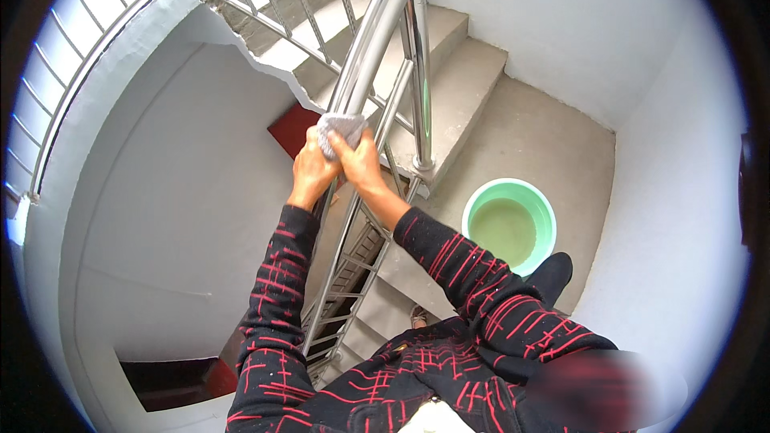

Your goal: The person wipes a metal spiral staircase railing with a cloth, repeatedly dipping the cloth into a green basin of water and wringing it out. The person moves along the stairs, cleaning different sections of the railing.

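Observation:
A folded light-grey cloth (pixel 341 130) is wrapped over the polished metal handrail (pixel 370 42) of a staircase. My left hand (pixel 313 171) grips the cloth and rail from the left side, its fingers partly hidden behind my other hand and the cloth. From the right, my right hand (pixel 359 159) presses the same cloth, the thumb lying on top of it. Both hands touch each other around the rail. A metal newel post (pixel 423 102) stands just to the right of the rail.
A green plastic basin (pixel 550 210) holding cloudy water (pixel 502 231) stands on the concrete landing (pixel 535 126), beside my dark shoe (pixel 552 276). Concrete steps (pixel 448 84) rise ahead; others (pixel 391 300) descend below me. White walls (pixel 559 24) border the landing. Left of the railing opens a deep stairwell.

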`<state>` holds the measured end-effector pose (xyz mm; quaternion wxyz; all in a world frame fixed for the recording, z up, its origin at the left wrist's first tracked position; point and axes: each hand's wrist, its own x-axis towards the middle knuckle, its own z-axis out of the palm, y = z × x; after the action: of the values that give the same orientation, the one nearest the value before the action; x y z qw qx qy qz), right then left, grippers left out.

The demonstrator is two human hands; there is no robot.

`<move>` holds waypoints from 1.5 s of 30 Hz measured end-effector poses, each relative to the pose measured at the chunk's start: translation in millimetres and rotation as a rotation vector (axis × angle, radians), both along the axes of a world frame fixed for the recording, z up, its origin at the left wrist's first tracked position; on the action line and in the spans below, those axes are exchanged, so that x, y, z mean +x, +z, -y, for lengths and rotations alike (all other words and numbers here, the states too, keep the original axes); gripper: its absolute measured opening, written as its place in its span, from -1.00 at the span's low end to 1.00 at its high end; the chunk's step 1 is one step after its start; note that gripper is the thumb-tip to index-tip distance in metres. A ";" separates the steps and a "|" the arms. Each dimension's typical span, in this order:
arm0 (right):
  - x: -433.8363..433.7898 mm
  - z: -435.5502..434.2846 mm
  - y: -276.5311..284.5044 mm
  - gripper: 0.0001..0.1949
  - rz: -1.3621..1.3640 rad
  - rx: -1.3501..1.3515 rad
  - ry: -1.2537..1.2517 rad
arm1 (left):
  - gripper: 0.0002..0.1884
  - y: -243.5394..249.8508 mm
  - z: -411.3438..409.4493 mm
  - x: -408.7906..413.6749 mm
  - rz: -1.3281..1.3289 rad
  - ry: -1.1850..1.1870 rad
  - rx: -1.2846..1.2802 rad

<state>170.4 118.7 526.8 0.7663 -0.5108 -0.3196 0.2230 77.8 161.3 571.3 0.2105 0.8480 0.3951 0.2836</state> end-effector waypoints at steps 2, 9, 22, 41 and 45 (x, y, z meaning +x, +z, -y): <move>-20.1 9.2 -22.8 -0.40 0.010 -0.054 0.004 | -0.39 -23.3 10.6 -19.9 -0.012 0.037 0.027; -81.0 51.9 -75.9 -0.49 -0.135 -0.061 0.389 | -0.27 -84.7 67.0 -96.2 -0.018 0.147 0.188; -7.3 134.2 -215.2 -0.53 -0.001 -0.804 0.290 | -0.14 -207.4 173.6 -36.0 0.286 0.079 -0.350; 209.0 -82.7 -16.8 -0.60 0.235 -0.435 -0.297 | -0.41 -100.6 -75.1 227.6 -0.008 -0.145 0.525; 206.5 -67.9 -3.8 -0.51 0.162 -0.709 -0.327 | -0.52 -95.0 -89.1 230.7 0.061 -0.207 0.074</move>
<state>376.9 186.6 523.0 0.5400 -0.8038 -0.1968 0.1536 308.4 250.4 476.3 0.2189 0.8825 0.2882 0.3004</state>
